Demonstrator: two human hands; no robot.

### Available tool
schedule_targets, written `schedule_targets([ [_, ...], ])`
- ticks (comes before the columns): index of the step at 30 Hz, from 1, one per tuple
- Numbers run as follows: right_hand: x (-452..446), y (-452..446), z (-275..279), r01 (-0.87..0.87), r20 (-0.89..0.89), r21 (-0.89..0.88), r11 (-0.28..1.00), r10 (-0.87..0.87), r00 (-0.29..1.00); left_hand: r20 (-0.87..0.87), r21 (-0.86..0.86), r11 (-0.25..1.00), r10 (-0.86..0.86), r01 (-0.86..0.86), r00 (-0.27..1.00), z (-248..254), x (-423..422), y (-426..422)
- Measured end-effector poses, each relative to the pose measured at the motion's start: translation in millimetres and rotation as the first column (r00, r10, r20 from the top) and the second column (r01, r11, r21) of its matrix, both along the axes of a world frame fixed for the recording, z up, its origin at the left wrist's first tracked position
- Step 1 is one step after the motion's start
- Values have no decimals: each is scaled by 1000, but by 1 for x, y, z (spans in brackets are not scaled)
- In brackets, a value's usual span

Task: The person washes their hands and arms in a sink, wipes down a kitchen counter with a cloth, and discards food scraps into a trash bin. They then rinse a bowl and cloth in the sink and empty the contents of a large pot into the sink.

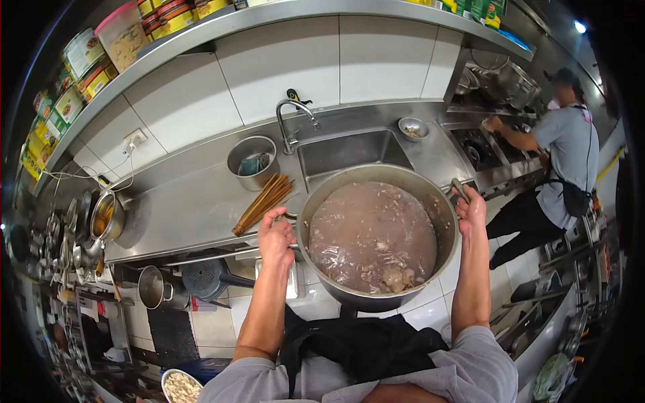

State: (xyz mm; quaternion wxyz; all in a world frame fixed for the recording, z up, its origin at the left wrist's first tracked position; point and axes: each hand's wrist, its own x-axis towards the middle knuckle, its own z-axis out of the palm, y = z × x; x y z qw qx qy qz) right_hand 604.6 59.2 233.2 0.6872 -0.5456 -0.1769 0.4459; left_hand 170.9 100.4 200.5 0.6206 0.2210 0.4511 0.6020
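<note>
A large metal stockpot [314, 272] hangs between my two hands in front of my body. Brownish, cloudy liquid [369, 228] with pale lumps fills much of it. On the pot's left side, my left hand [275, 235] is closed round a handle. The other handle, on the right, is gripped by my right hand [471, 207]. Just past the pot lies the steel sink [356, 148] with its curved faucet [289, 127]. A bundle broom of thin sticks [264, 205] rests on the counter near my left hand.
A smaller pot [252, 161] holding a dark green thing and a small bowl [413, 127] flank the sink. A co-worker [568, 148] stands at the stove [484, 151] on the right. Cans fill the overhead shelf [322, 13]. Below left are a pot [154, 289] and a grey plastic stool [205, 279].
</note>
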Motion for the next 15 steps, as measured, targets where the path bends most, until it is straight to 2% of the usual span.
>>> schedule_targets([
  [5,23,16,-13,17,14,-32,999,-16,1000,-3,-41,999,11,-11,1000,0,19,8],
  [9,26,42,2,70,-5,-44,997,-70,998,-20,-30,999,9,-9,1000,13,26,25],
  [15,43,71,10,-107,-61,-128,986,100,993,-32,-101,994,-55,51,998,22,24,53],
])
